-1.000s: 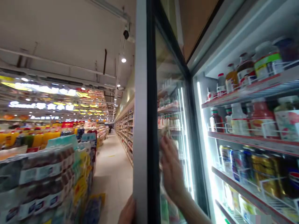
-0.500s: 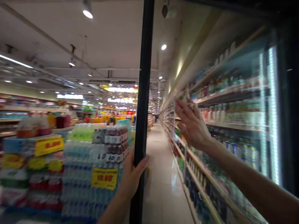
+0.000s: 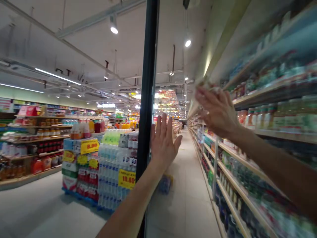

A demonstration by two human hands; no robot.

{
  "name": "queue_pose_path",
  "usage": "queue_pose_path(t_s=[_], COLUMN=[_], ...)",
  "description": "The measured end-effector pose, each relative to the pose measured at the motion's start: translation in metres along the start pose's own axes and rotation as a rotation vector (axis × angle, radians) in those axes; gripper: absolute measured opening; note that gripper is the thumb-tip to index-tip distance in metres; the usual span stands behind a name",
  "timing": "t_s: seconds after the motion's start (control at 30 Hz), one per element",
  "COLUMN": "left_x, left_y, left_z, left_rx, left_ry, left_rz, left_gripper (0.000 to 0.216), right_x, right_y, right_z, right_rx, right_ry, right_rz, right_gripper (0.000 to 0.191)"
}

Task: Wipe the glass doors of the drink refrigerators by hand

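Observation:
A glass door edged by a dark upright frame (image 3: 148, 72) stands before me. My left hand (image 3: 163, 142) lies flat on the glass just right of that frame, fingers stretched up and thumb out. Higher up to the right, my right hand (image 3: 219, 114) presses a crumpled pale cloth (image 3: 206, 82) against the pane. Motion blurs this hand, and its fingers partly cover the cloth.
Shelves of bottles (image 3: 272, 115) run along the right behind the glass. On the left a stack of bottled drinks (image 3: 116, 168) with yellow price signs (image 3: 89, 146) stands on a blue pallet. A tiled aisle (image 3: 183, 198) leads away ahead.
My left hand has let go of the dark frame and now rests flat on the glass. The right hand with the cloth sits higher and further right in view; the view has shifted.

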State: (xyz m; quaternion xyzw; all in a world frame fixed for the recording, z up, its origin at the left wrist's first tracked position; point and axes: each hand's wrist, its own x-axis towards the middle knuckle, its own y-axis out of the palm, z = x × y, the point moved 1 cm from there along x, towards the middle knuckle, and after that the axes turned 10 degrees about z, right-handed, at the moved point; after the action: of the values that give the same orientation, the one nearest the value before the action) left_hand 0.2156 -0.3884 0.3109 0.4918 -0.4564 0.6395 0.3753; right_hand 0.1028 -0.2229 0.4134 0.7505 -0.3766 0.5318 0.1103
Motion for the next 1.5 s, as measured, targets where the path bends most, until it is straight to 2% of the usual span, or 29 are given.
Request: queue_pose_path(t_s=[0.13,0.2,0.23,0.33,0.37,0.4,0.43,0.5,0.57,0.63,0.7,0.77,0.8,0.83,0.87,0.9,0.93,1.0,1.03,1.1,1.17,1.2,1.23,1.27,1.3,1.4,1.43,1.47,1.5], left_x=[0.000,-0.001,-0.002,0.000,0.000,0.000,0.001,0.001,0.001,0.002,0.003,0.003,0.003,0.003,0.004,0.004,0.004,0.004,0.004,0.005,0.005,0.004,0.003,0.001,-0.001,-0.005,-0.006,-0.007,-0.007], left_y=[0.009,0.009,0.009,0.011,0.012,0.014,0.016,0.020,0.024,0.027,0.029,0.032,0.033,0.034,0.035,0.036,0.037,0.037,0.037,0.038,0.040,0.042,0.043,0.045,0.047,0.052,0.054,0.055,0.055], left_z=[0.006,0.008,0.009,0.012,0.013,0.014,0.016,0.018,0.020,0.021,0.022,0.023,0.024,0.025,0.025,0.025,0.025,0.025,0.025,0.025,0.024,0.024,0.023,0.023,0.022,0.019,0.019,0.018,0.019], left_rx=[0.025,0.012,0.001,-0.048,-0.065,-0.081,-0.094,-0.118,-0.144,-0.167,-0.173,-0.164,-0.158,-0.153,-0.149,-0.146,-0.144,-0.144,-0.144,-0.146,-0.149,-0.151,-0.154,-0.158,-0.163,-0.171,-0.172,-0.171,-0.171], left_ry=[0.033,0.037,0.038,0.042,0.045,0.051,0.057,0.072,0.082,0.084,0.092,0.102,0.104,0.105,0.106,0.105,0.103,0.098,0.095,0.094,0.111,0.122,0.129,0.128,0.121,0.093,0.092,0.094,0.097], left_rz=[-0.005,-0.030,-0.038,-0.044,-0.048,-0.049,-0.051,-0.054,-0.061,-0.081,-0.099,-0.110,-0.114,-0.117,-0.114,-0.108,-0.102,-0.091,-0.090,-0.101,-0.108,-0.111,-0.115,-0.115,-0.113,-0.090,-0.084,-0.082,-0.086], left_gripper=[0.062,0.061,0.061,0.060,0.060,0.060,0.060,0.060,0.060,0.061,0.061,0.061,0.061,0.060,0.060,0.060,0.059,0.058,0.056,0.055,0.054,0.054,0.053,0.053,0.052,0.052,0.053,0.053,0.054], right_x=[-0.024,-0.024,-0.023,-0.021,-0.023,-0.026,-0.030,-0.040,-0.048,-0.051,-0.049,-0.049,-0.051,-0.054,-0.058,-0.066,-0.074,-0.091,-0.100,-0.113,-0.121,-0.123,-0.124,-0.124,-0.122,-0.112,-0.107,-0.103,-0.098], right_y=[-0.025,-0.029,-0.025,-0.001,0.005,0.007,0.004,-0.010,-0.022,-0.019,0.000,0.020,0.024,0.022,0.017,0.008,-0.001,-0.014,-0.015,-0.008,0.007,0.013,0.016,0.015,0.011,-0.003,-0.002,0.002,0.009], right_z=[-0.086,-0.085,-0.070,-0.015,-0.009,-0.014,-0.028,-0.070,-0.095,-0.083,-0.044,-0.009,-0.005,-0.012,-0.028,-0.050,-0.074,-0.109,-0.114,-0.099,-0.068,-0.054,-0.047,-0.047,-0.053,-0.079,-0.078,-0.069,-0.054], right_rx=[-0.071,-0.104,-0.115,-0.122,-0.120,-0.117,-0.115,-0.112,-0.121,-0.114,-0.116,-0.105,-0.104,-0.100,-0.097,-0.091,-0.095,-0.101,-0.105,-0.105,-0.095,-0.093,-0.095,-0.102,-0.112,-0.140,-0.140,-0.134,-0.116], right_ry=[0.584,0.667,0.603,0.127,0.043,0.054,0.142,0.486,0.618,0.540,0.361,0.082,0.062,0.117,0.240,0.458,0.589,0.724,0.738,0.674,0.465,0.308,0.205,0.174,0.234,0.661,0.712,0.682,0.551], right_rz=[-0.166,-0.155,-0.098,0.056,0.105,0.112,0.088,-0.066,-0.154,-0.142,-0.060,0.090,0.097,0.057,-0.023,-0.164,-0.251,-0.345,-0.354,-0.308,-0.145,-0.011,0.079,0.115,0.082,-0.210,-0.242,-0.223,-0.137], right_gripper=[0.055,0.056,0.056,0.056,0.056,0.054,0.053,0.052,0.053,0.054,0.054,0.052,0.050,0.049,0.048,0.046,0.049,0.054,0.055,0.053,0.051,0.050,0.049,0.049,0.049,0.053,0.054,0.054,0.054])
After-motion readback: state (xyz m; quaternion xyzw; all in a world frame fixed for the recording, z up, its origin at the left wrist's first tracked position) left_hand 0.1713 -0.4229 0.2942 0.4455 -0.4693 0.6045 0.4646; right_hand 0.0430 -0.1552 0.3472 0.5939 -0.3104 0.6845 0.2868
